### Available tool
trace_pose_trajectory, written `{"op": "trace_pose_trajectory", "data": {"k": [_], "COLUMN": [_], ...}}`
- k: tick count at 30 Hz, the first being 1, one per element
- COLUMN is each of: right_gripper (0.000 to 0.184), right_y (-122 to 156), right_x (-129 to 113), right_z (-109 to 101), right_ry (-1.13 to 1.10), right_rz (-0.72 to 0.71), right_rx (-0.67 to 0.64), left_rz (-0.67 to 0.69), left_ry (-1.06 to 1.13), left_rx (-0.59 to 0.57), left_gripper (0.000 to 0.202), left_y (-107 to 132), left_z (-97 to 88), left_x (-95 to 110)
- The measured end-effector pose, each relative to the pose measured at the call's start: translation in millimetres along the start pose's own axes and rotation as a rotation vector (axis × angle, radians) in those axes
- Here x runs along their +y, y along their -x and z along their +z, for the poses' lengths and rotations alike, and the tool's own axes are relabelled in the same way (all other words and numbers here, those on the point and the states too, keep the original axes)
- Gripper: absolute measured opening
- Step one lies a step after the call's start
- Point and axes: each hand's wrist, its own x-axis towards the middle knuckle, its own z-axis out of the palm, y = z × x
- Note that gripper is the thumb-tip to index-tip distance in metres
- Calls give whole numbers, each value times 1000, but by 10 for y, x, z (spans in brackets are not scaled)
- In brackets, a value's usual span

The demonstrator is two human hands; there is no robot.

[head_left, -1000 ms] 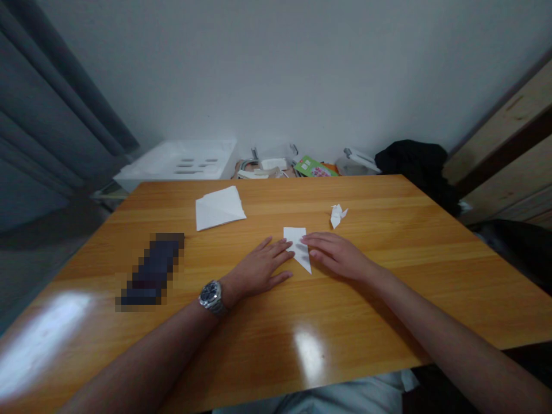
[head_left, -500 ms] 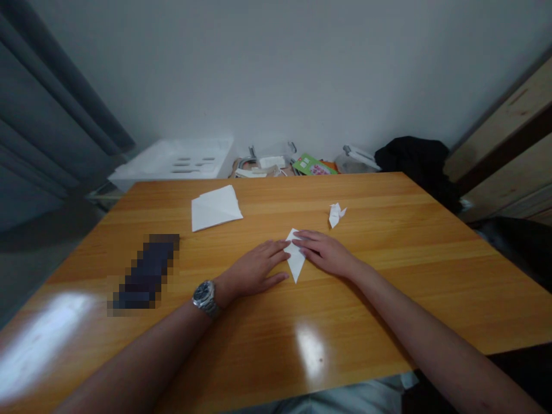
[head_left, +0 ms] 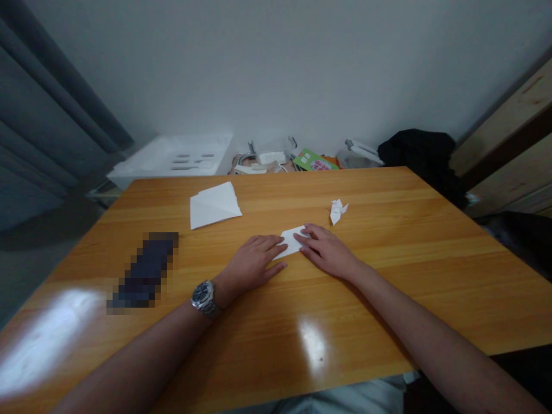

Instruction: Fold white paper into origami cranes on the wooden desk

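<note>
Folded paper (head_left: 290, 240) on glossy wooden table (head_left: 259, 339), grey curtain (head_left: 43, 98), pale wall (head_left: 276, 69)

Left hand (head_left: 249, 264): one. Right hand (head_left: 330, 254): one. Watch (head_left: 202, 294): one. Folded paper (head_left: 290, 242): one, under the fingers (head_left: 318, 231). Paper figure (head_left: 337, 211): one, beyond the right fingers. Paper stack (head_left: 215, 206): one, beyond the left fingers; sheets uncountable. Blurred object (head_left: 146, 270): one, left of the fingers. Bench (head_left: 259, 345): one.

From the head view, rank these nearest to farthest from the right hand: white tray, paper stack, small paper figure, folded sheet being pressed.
1. Folded sheet: touched by the right hand, at its left.
2. Small paper figure: just beyond the hand.
3. Paper stack: well to the left.
4. White tray: back left, beyond the stack.
</note>
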Motion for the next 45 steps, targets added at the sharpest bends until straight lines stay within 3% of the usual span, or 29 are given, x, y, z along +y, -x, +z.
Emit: {"op": "trace_pose_trajectory", "data": {"k": [11, 19, 38, 45], "right_gripper": [35, 36, 19, 11], "right_y": [-28, 19, 21, 20], "right_x": [2, 38, -13, 1], "right_z": [-70, -211, -128, -121], "right_ry": [-44, -211, -121, -326], "right_rz": [-54, -156, -166, -31], "right_rx": [27, -71, -91, 9], "left_rz": [26, 32, 50, 77], "left_ry": [59, 108, 95, 123], "left_rx": [40, 80, 107, 138], "left_gripper": [32, 25, 24, 26], "left_y": [-32, -44, -58, -50], "left_z": [13, 86, 52, 90], "left_x": [-77, -159, -137, -155]}}
